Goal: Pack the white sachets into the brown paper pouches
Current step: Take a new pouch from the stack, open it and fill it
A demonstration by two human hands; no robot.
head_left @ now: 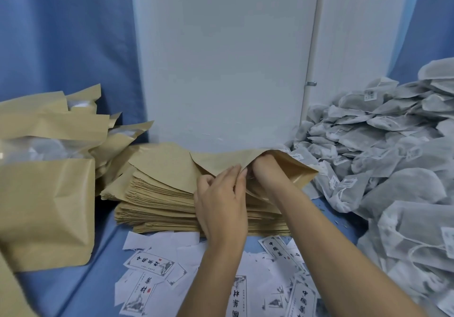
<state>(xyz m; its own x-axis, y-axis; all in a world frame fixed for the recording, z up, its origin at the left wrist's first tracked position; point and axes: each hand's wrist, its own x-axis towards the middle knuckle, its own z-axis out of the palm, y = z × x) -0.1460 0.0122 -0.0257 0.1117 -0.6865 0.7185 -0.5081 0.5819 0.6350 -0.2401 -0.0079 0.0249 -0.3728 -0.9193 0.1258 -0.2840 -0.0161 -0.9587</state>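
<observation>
A thick stack of flat brown paper pouches [159, 198] lies in the middle. The top pouch [221, 164] is lifted and opened at its mouth. My left hand [221, 203] pinches the near edge of that mouth with thumb and fingers. My right hand [267, 169] is pushed inside the pouch; its fingers are hidden by the paper. A big heap of white sachets [383, 149] with strings and tags covers the right side.
Filled brown pouches [46, 193] stand at the left, their tops open. Loose printed white labels [152, 265] litter the blue cloth in front. A white wall panel [221, 58] and blue curtains close the back.
</observation>
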